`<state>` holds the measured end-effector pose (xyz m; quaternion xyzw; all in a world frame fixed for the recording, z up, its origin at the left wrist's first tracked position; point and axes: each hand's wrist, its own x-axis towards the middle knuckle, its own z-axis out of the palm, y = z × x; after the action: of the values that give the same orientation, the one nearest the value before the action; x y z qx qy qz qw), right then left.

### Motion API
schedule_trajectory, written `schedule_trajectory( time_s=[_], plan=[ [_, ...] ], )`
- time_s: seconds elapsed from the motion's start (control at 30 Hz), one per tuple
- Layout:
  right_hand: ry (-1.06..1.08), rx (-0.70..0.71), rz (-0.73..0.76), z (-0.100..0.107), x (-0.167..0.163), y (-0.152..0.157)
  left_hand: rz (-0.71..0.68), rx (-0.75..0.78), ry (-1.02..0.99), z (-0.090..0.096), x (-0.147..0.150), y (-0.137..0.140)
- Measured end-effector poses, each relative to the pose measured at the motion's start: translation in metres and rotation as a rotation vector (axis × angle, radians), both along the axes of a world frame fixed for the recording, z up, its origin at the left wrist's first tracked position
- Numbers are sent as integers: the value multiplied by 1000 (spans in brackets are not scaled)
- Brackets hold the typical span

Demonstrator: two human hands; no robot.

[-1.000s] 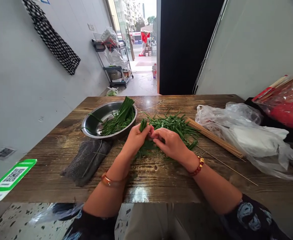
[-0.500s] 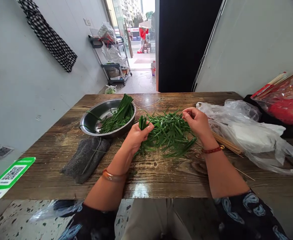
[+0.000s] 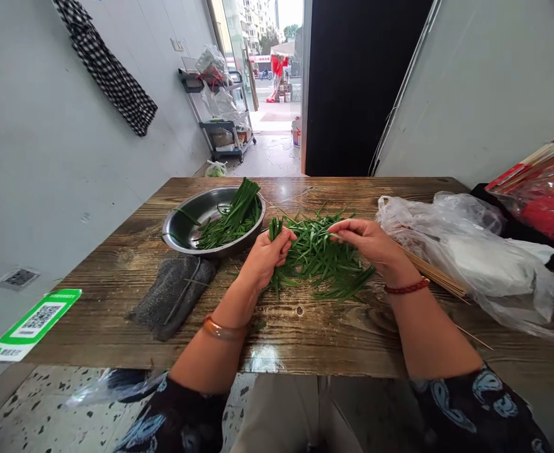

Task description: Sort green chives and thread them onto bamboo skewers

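My left hand [image 3: 268, 255] is closed round a small bundle of garlic chives [image 3: 275, 228], whose green ends stick up above the fist. Under and between both hands a loose pile of chives [image 3: 327, 261] lies spread on the wooden table [image 3: 305, 340]. My right hand [image 3: 366, 240] reaches over the right side of the pile, thumb and fingertips pinched together on chive leaves at its upper part. Left of my left hand stands a steel bowl [image 3: 187, 217] with more chives [image 3: 237, 214] in it, some leaning over its rim.
A dark grey cloth [image 3: 173, 296] lies in front of the bowl. On the right are thin wooden skewers [image 3: 440, 277], clear plastic bags [image 3: 485, 258] and a red package [image 3: 551, 211]. A green QR-code card [image 3: 34, 324] sits at the left edge. Beyond the table stands a cart [image 3: 220, 119].
My right hand has come left and slightly down, its fingertips now at the pile. My left hand keeps its bundle, with the fingers curled tighter. The view has shifted slightly.
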<state>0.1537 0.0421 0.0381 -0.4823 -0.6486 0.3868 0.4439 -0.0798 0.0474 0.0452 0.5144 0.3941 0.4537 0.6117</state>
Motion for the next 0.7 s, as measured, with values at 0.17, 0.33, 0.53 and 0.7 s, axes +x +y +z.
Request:
schedule_trajectory(
  time_s=[0.17,0.33,0.53,0.7],
  plan=[
    [137,29,34,5,-13,-6,0,-5,-5,0,1,-2],
    [-103,169,-68,-2,-19,-4,21,-4,-46,0,0,-1],
    [-545,379,47,-17,-35,-8,41,-10,-67,-1,-1,0],
    [-561,434,60,-26,-45,-8,45,5,-51,-3,0,0]
  ],
)
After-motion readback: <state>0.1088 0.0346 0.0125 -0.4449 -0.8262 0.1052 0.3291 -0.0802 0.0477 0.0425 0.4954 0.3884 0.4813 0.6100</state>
